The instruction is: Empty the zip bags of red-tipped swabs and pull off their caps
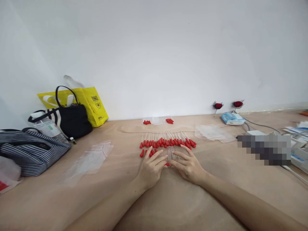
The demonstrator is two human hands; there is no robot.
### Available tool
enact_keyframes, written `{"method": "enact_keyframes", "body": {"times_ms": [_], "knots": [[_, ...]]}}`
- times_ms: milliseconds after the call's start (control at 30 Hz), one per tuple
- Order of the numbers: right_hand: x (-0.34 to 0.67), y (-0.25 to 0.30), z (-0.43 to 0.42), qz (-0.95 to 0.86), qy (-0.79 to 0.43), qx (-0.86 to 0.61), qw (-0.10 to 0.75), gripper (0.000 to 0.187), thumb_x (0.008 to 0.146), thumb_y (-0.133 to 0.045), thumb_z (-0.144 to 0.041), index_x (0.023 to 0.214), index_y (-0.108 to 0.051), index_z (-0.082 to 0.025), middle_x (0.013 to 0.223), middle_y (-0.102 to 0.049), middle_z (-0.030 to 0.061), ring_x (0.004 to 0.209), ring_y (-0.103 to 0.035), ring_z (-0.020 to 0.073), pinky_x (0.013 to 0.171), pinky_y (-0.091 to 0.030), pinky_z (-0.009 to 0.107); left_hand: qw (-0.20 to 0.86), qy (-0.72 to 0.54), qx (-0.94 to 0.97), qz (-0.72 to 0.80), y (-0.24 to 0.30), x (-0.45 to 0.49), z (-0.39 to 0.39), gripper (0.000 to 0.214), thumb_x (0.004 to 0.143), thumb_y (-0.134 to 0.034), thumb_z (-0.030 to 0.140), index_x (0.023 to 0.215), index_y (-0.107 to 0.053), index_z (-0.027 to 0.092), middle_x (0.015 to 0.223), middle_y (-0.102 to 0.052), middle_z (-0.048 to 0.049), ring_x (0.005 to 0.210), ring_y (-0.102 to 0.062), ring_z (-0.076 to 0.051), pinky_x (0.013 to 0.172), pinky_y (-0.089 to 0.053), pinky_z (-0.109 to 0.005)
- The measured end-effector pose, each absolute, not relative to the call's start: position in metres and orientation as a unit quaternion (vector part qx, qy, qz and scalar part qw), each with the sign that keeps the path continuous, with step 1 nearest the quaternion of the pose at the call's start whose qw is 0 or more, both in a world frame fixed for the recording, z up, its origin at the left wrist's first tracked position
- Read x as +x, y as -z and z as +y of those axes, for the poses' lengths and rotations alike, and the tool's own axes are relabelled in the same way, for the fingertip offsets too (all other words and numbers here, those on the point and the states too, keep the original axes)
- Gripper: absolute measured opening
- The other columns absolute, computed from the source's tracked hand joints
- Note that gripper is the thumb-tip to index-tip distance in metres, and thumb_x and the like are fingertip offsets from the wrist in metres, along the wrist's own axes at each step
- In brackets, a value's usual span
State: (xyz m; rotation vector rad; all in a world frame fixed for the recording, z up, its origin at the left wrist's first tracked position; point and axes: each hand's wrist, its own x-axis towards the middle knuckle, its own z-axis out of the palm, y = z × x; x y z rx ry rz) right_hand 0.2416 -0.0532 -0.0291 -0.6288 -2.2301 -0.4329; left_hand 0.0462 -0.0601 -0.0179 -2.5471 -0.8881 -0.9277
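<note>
Several droppers with clear thin tubes and red rubber bulbs (161, 141) lie in a row, tubes pointing to the wall. In front of the row, my left hand (153, 165) and my right hand (187, 163) close in from both sides on a small bunch of droppers (171, 153). My fingers are bent and slightly spread against the tubes. One red bulb (167, 164) shows between my fingertips; my thumbs are mostly hidden. A few more loose droppers (142, 153) lie just beyond my left fingers.
Clear plastic bags lie at left (92, 158) and right (214, 132). A bag with red-bulbed droppers (157, 120) rests by the wall. Handbags (74, 120) and a yellow bag (96, 107) stand left; a tissue pack (233, 118), fabric roses (238, 104) and cables are at right.
</note>
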Motion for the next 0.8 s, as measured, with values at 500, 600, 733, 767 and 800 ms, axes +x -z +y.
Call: {"method": "enact_keyframes", "body": {"times_ms": [500,600,733,767,800], "knots": [[0.241,0.028,-0.056,-0.870,0.170,-0.233,0.399,0.022,0.081,-0.045,-0.014,0.096,-0.058,-0.023,0.076,-0.068,-0.0005,0.097,-0.056,0.0157,0.098,-0.026,0.048,0.152,0.318,-0.889,-0.290,0.015,0.044,-0.063,0.024,0.078,-0.040,0.007,0.081,-0.061,0.020,0.102,-0.064,-0.0021,0.104,-0.052,-0.019,0.098,-0.024,-0.047],[0.246,0.030,-0.055,-0.869,0.168,-0.239,0.399,0.024,0.082,-0.044,-0.013,0.097,-0.058,-0.024,0.077,-0.068,0.0003,0.098,-0.055,0.0163,0.096,-0.028,0.047,0.149,0.325,-0.886,-0.295,0.016,0.040,-0.061,0.025,0.079,-0.039,0.008,0.084,-0.060,0.020,0.100,-0.065,-0.0028,0.102,-0.052,-0.019,0.095,-0.028,-0.045],[0.257,0.034,-0.051,-0.852,0.144,-0.309,0.397,0.024,0.082,-0.043,-0.015,0.098,-0.059,-0.021,0.070,-0.065,0.0024,0.078,-0.058,0.0163,0.078,-0.041,0.038,0.137,0.343,-0.870,-0.326,0.019,0.036,-0.063,0.019,0.082,-0.042,0.013,0.083,-0.060,0.020,0.098,-0.064,-0.0041,0.093,-0.053,-0.019,0.085,-0.039,-0.039],[0.259,0.035,-0.049,-0.844,0.129,-0.335,0.398,0.024,0.082,-0.042,-0.017,0.098,-0.059,-0.021,0.066,-0.062,0.0024,0.070,-0.056,0.0151,0.070,-0.044,0.033,0.127,0.346,-0.866,-0.339,0.019,0.037,-0.064,0.018,0.082,-0.042,0.016,0.083,-0.060,0.020,0.097,-0.063,-0.0049,0.088,-0.053,-0.018,0.080,-0.042,-0.036],[0.260,0.036,-0.047,-0.836,0.110,-0.359,0.400,0.024,0.083,-0.042,-0.019,0.099,-0.059,-0.020,0.065,-0.060,0.0024,0.064,-0.055,0.0139,0.063,-0.044,0.029,0.114,0.352,-0.859,-0.354,0.020,0.038,-0.064,0.018,0.083,-0.042,0.018,0.084,-0.060,0.020,0.094,-0.061,-0.0057,0.082,-0.054,-0.016,0.075,-0.044,-0.032]]}}
